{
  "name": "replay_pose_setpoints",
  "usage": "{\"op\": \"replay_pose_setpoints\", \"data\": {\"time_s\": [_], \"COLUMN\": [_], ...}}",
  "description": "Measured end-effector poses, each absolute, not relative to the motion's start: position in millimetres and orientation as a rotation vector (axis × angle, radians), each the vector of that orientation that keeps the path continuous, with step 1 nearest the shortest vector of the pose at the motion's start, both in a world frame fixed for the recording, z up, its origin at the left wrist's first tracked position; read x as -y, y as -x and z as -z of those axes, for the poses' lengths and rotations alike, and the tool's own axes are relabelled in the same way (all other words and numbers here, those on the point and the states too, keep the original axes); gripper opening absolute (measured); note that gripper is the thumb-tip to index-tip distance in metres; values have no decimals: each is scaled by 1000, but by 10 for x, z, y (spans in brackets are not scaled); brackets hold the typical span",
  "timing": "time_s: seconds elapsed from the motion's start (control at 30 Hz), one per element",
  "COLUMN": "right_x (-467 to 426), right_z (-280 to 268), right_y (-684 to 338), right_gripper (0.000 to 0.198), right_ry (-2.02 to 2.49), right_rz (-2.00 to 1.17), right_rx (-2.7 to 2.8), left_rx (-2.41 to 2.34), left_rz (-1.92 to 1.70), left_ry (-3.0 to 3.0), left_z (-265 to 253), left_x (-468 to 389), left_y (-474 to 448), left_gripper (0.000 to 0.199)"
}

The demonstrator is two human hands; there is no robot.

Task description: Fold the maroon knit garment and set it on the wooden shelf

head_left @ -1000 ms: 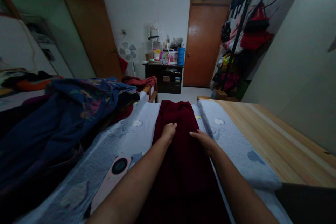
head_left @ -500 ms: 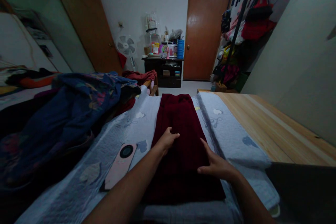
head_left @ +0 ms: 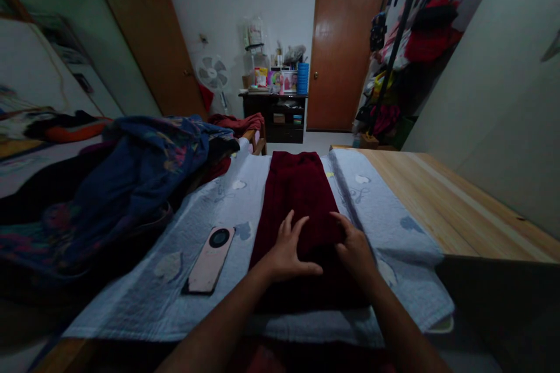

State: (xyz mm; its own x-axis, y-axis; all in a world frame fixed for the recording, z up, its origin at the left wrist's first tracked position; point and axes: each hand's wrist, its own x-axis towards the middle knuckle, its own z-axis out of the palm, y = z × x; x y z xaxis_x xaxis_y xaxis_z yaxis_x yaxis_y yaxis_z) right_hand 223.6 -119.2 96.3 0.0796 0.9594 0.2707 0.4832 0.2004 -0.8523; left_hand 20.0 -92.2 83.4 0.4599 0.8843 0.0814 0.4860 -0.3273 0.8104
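A dark red folded garment [head_left: 293, 186], long and narrow, lies flat on the pale patterned cover; its exact kind is hard to tell in the dim light. Over its lower left half is my left hand [head_left: 289, 253], fingers spread and thumb pointing right, holding nothing. At the garment's right edge, my right hand [head_left: 356, 247] rests with its index finger stretched out over the cloth and its thumb apart. A slight crease crosses the cloth between both hands. Left of the garment lies a pink phone [head_left: 209, 262] with a round black camera ring.
A heap of blue flowered clothing [head_left: 131, 180] covers the left side. On the right, a bare wooden board [head_left: 406, 198] borders the cover [head_left: 376, 204]. Farther back stand a fan [head_left: 213, 76], a dark cabinet [head_left: 273, 122] with items on top, a brown door [head_left: 339, 58] and hanging bags [head_left: 433, 29].
My left hand has turned, its fingers spreading and its thumb swinging right. My right hand has moved slightly forward along the garment's edge. The view has shifted slightly.
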Motion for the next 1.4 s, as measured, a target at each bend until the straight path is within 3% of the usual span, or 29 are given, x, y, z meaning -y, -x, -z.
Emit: {"op": "replay_pose_setpoints", "data": {"time_s": [0.17,0.5,0.73,0.93,1.17,1.4], "right_x": [1196,1326,1373,1447,1444,1473], "right_z": [-1091,-704,-906,-831,-682,-697], "right_y": [-2090,-2063,-2121,-2101,-2204,-2293], "right_gripper": [69,72,80,79,79,79], "right_ry": [1401,1793,1638,1779,1673,1581], "right_rz": [-615,-658,-552,-441,-503,-661], "right_rx": [1518,1671,1806,2002,2062,2078], "left_rx": [-1461,-1380,-1458,-1330,-1110,-1170], "left_rz": [-775,-1057,-631,-324,-751,-923], "left_ry": [-2095,-2092,-2513,-2454,-2325,-2165], "left_z": [-925,-1126,-895,-971,-1241,-959], "left_x": [1019,997,1162,1217,581,-611], "left_y": [-181,-46,80,197,-112,-749], "left_gripper": [64,63,50,36,25,38]}}
